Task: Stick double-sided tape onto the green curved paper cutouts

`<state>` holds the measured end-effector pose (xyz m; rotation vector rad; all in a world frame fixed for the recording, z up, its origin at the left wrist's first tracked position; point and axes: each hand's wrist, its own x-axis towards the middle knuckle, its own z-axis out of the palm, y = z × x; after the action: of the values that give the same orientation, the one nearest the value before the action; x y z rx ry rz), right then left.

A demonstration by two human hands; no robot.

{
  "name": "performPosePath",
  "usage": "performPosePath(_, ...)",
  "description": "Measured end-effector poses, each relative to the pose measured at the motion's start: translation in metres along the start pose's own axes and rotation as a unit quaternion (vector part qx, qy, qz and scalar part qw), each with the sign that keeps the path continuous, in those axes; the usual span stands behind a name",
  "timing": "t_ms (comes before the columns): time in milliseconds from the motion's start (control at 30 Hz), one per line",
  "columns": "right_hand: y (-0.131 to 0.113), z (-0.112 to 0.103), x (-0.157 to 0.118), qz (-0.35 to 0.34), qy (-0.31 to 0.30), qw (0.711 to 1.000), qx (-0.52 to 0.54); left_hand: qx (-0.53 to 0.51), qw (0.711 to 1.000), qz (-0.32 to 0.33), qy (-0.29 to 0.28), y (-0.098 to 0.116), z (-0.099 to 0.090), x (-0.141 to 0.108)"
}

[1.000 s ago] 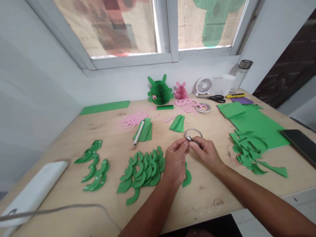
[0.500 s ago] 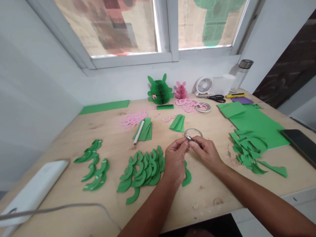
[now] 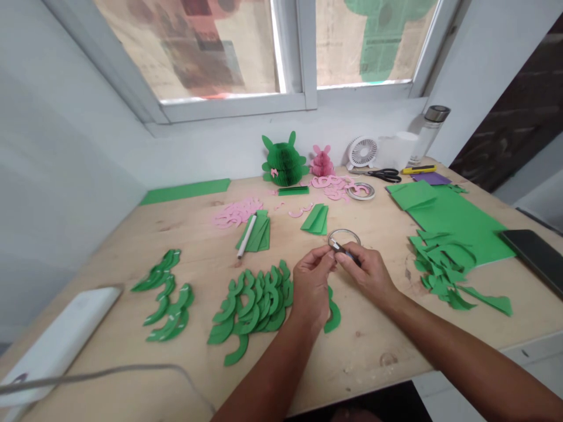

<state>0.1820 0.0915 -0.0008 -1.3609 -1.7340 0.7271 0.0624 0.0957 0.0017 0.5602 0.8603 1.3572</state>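
Observation:
In my right hand [image 3: 368, 266] is a small cutter [image 3: 345, 252] with a dark body and a silver tip pointing left. My left hand [image 3: 314, 275] is closed in a pinch beside that tip; whatever its fingertips hold is hidden. Just behind both hands, a thin roll of tape [image 3: 358, 234] shows as a ring. A curved green paper piece [image 3: 335, 316] lies partly under my left wrist. Left of it is a pile of scalloped green paper pieces [image 3: 253, 302]. More green curved pieces, with whitish strips on them [image 3: 173, 319], lie farther left.
A pale marker [image 3: 247, 235] rests on folded green paper. Pink paper cutouts [image 3: 240, 212], a green honeycomb paper figure [image 3: 285, 164] and black scissors [image 3: 385, 174] are toward the back. Green scraps [image 3: 442, 264] and a phone [image 3: 534, 258] lie right; a cable [image 3: 132, 368] crosses front left.
The view has shifted very slightly. Both hands stay in nearly the same place, with the cutter turned a little so more of its dark body shows.

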Motion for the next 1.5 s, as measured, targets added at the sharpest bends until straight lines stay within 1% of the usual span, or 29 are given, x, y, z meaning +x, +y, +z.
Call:
performPosePath(500,-0.0015,0.0002,-0.0008,0.010,0.002,1.000,-0.008,-0.004,1.000,0.003,-0.008,-0.0003,-0.0012,-0.0005)
performPosePath(933,0.0005,0.0010,-0.0005,-0.009,0.010,1.000,-0.004,0.000,1.000,0.002,-0.013,-0.0006,-0.0010,-0.0006)
performPosePath(1500,-0.0006,0.0006,-0.0004,-0.012,0.011,1.000,-0.001,-0.010,1.000,-0.001,-0.013,0.0010,-0.0006,-0.0015)
